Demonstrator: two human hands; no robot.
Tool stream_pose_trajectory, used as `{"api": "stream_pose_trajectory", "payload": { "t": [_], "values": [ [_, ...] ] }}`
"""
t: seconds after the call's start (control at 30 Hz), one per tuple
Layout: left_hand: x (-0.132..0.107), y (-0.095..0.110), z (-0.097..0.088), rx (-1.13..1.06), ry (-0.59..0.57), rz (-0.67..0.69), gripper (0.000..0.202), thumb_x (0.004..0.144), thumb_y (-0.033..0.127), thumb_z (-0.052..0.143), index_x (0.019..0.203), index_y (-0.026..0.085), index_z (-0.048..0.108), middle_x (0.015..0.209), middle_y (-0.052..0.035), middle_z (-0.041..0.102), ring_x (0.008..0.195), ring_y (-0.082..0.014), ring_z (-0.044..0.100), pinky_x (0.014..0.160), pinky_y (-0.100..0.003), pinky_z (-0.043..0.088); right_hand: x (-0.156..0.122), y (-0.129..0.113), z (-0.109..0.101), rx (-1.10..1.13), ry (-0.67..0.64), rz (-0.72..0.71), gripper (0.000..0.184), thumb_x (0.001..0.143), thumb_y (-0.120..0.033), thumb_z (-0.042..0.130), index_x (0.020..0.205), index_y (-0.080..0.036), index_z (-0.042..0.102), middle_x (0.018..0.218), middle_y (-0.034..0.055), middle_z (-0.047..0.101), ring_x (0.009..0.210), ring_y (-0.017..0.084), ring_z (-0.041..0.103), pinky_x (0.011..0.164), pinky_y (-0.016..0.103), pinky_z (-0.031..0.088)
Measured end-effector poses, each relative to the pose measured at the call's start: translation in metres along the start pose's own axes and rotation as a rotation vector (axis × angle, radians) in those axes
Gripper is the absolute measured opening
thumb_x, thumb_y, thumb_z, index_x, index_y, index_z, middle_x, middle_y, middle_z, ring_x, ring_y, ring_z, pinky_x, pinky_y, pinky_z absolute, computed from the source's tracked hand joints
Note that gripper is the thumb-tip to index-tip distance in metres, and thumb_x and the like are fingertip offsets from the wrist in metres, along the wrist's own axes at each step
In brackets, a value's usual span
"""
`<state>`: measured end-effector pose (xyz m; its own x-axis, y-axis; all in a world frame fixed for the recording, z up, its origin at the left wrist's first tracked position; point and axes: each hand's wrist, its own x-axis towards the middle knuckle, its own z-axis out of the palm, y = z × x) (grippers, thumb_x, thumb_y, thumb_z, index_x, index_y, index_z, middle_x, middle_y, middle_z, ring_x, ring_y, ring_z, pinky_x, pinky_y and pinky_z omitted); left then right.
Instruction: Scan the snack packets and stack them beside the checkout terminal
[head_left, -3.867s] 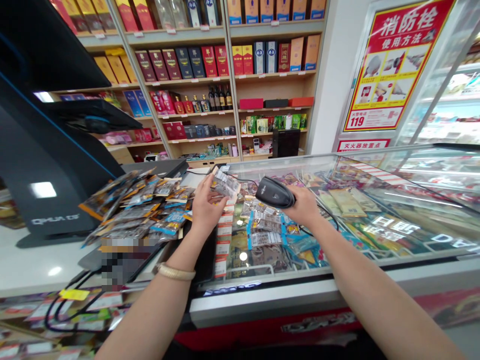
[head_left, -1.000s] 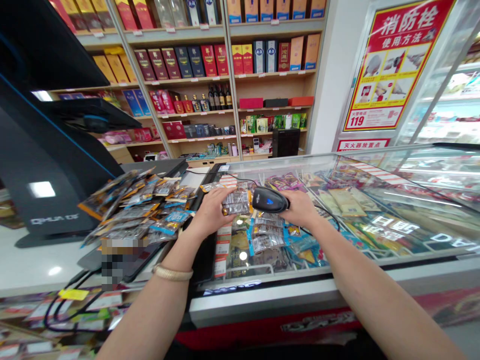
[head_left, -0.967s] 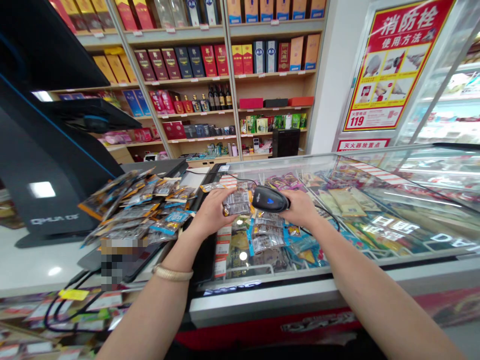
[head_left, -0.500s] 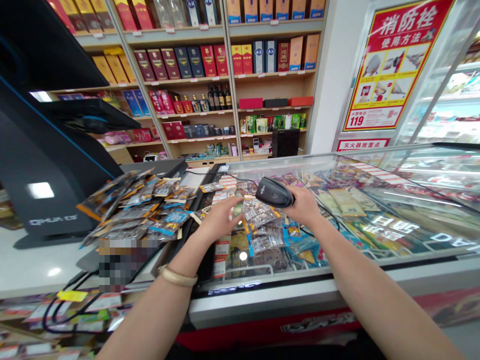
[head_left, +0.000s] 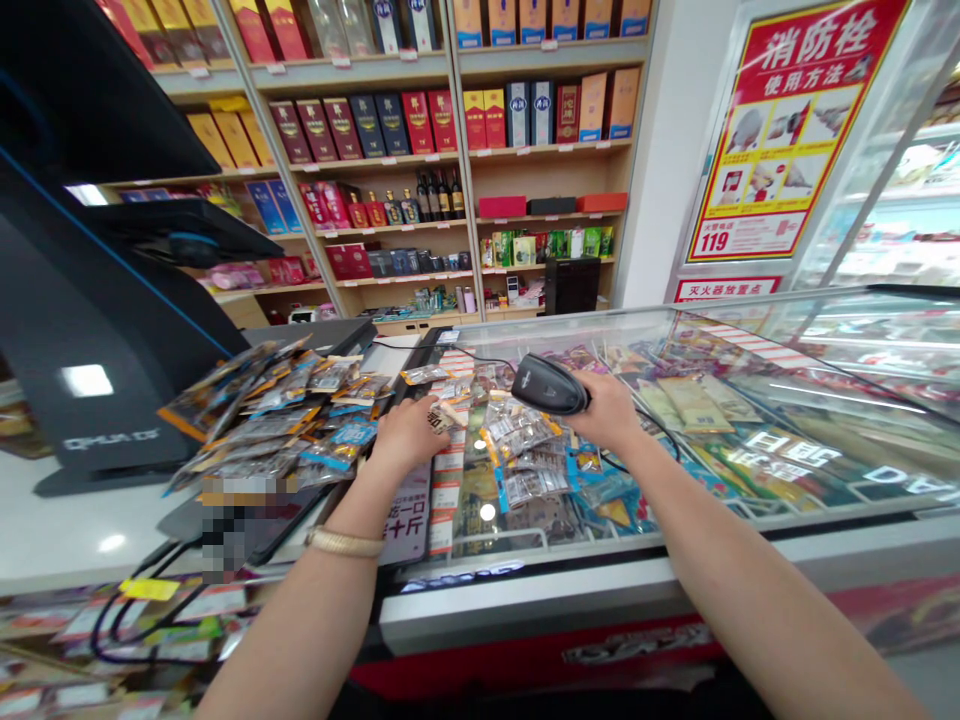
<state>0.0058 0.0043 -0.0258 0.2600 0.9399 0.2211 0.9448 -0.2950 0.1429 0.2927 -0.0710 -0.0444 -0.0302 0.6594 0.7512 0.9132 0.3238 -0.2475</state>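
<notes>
My right hand [head_left: 611, 412] grips a black barcode scanner [head_left: 547, 385] above the glass lid of a chest freezer [head_left: 750, 330]. Its cable runs back under my wrist. My left hand [head_left: 405, 440] has its fingers curled around a small snack packet [head_left: 444, 414] at the freezer's left edge. A bracelet sits on that wrist. Between the two hands lies a loose heap of small clear and blue snack packets [head_left: 529, 455] on the glass. A larger pile of similar packets [head_left: 277, 415] lies left of my left hand on the white counter.
A black till terminal [head_left: 90, 330] stands at the far left. Cables [head_left: 135, 610] hang over the counter's front edge. Shelves of boxed bottles [head_left: 420, 120] fill the back wall. A red fire-hose poster [head_left: 795, 120] hangs at the right, beside a glass-door fridge [head_left: 900, 200].
My left hand put down the packet held at the scanner, moved left and closed on another small packet at the freezer's edge. The scanner rose slightly and stayed in my right hand.
</notes>
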Motion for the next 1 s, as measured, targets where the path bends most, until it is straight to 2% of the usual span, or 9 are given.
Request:
{"api": "stream_pose_trajectory", "payload": {
  "t": [0.1, 0.2, 0.27, 0.37, 0.53, 0.63, 0.73, 0.87, 1.0],
  "values": [
    [0.004, 0.004, 0.000, -0.487, 0.146, 0.001, 0.060, 0.069, 0.035, 0.069, 0.126, 0.020, 0.061, 0.113, -0.0123, 0.069, 0.107, -0.0304, 0.063, 0.096, -0.042, 0.047, 0.001, -0.001, -0.001, -0.008, 0.008, 0.002, 0.026, 0.070, -0.037, 0.065, 0.089, -0.022, 0.071, 0.084, 0.0077, 0.075, 0.077, 0.026, 0.069, 0.067, 0.031, 0.047],
    [0.007, 0.010, -0.003, -1.127, 0.218, -0.113, 0.048, 0.076, 0.039, 0.063, 0.118, 0.016, 0.064, 0.101, -0.0085, 0.073, 0.095, -0.0231, 0.067, 0.088, -0.036, 0.052, 0.001, -0.001, -0.002, -0.030, 0.020, 0.005, 0.024, 0.069, -0.035, 0.064, 0.088, -0.022, 0.071, 0.080, 0.0069, 0.074, 0.076, 0.025, 0.068, 0.065, 0.030, 0.046],
    [0.007, 0.014, -0.008, -1.455, 0.142, -0.251, 0.038, 0.083, 0.039, 0.055, 0.110, 0.014, 0.065, 0.094, -0.0087, 0.073, 0.086, -0.0221, 0.069, 0.080, -0.037, 0.056, 0.001, -0.002, -0.001, -0.031, 0.018, 0.004, 0.024, 0.069, -0.035, 0.063, 0.088, -0.022, 0.071, 0.082, 0.0069, 0.074, 0.077, 0.025, 0.068, 0.066, 0.030, 0.046],
    [0.003, 0.019, -0.016, -1.716, -0.038, -0.395, 0.033, 0.092, 0.034, 0.042, 0.107, 0.013, 0.063, 0.086, -0.0095, 0.073, 0.075, -0.0225, 0.070, 0.069, -0.042, 0.060, 0.001, -0.002, 0.000, -0.015, 0.003, -0.003, 0.027, 0.069, -0.036, 0.065, 0.090, -0.022, 0.071, 0.089, 0.0080, 0.075, 0.081, 0.025, 0.068, 0.069, 0.031, 0.047],
    [0.001, 0.023, -0.019, -1.743, -0.161, -0.407, 0.035, 0.095, 0.029, 0.037, 0.118, 0.012, 0.058, 0.102, -0.0120, 0.073, 0.085, -0.0236, 0.072, 0.074, -0.041, 0.061, 0.000, -0.003, 0.002, -0.008, -0.030, -0.035, 0.028, 0.070, -0.039, 0.066, 0.091, -0.021, 0.071, 0.092, 0.0088, 0.075, 0.080, 0.025, 0.068, 0.070, 0.031, 0.047],
    [0.001, 0.022, -0.016, -1.634, -0.198, -0.312, 0.039, 0.095, 0.031, 0.035, 0.121, 0.012, 0.057, 0.113, -0.0139, 0.071, 0.098, -0.0258, 0.070, 0.081, -0.042, 0.060, 0.000, -0.003, 0.002, 0.018, -0.047, -0.060, 0.029, 0.070, -0.037, 0.066, 0.094, -0.022, 0.071, 0.089, 0.0072, 0.075, 0.080, 0.024, 0.068, 0.070, 0.031, 0.047],
    [0.000, 0.021, -0.010, -1.543, -0.218, -0.175, 0.040, 0.089, 0.030, 0.044, 0.122, 0.011, 0.057, 0.116, -0.0154, 0.069, 0.104, -0.0271, 0.068, 0.085, -0.043, 0.059, 0.000, -0.005, 0.002, 0.024, -0.060, -0.069, 0.030, 0.069, -0.033, 0.066, 0.097, -0.023, 0.071, 0.087, 0.0062, 0.075, 0.081, 0.024, 0.069, 0.070, 0.031, 0.048],
    [-0.001, 0.022, 0.002, -1.467, -0.133, 0.019, 0.053, 0.074, 0.027, 0.063, 0.124, 0.012, 0.055, 0.111, -0.0128, 0.072, 0.102, -0.0272, 0.069, 0.092, -0.046, 0.055, 0.000, -0.007, 0.002, 0.016, -0.079, -0.075, 0.030, 0.067, -0.033, 0.066, 0.095, -0.022, 0.071, 0.087, 0.0069, 0.075, 0.079, 0.023, 0.068, 0.070, 0.031, 0.049],
    [0.001, 0.023, 0.014, -1.191, -0.018, 0.208, 0.051, 0.074, 0.026, 0.061, 0.122, 0.011, 0.057, 0.111, -0.0115, 0.072, 0.104, -0.0260, 0.068, 0.100, -0.045, 0.049, 0.000, -0.008, 0.003, 0.025, -0.058, -0.092, 0.031, 0.065, -0.031, 0.066, 0.095, -0.022, 0.071, 0.090, 0.0070, 0.075, 0.082, 0.024, 0.069, 0.072, 0.031, 0.049]
  ]
}}
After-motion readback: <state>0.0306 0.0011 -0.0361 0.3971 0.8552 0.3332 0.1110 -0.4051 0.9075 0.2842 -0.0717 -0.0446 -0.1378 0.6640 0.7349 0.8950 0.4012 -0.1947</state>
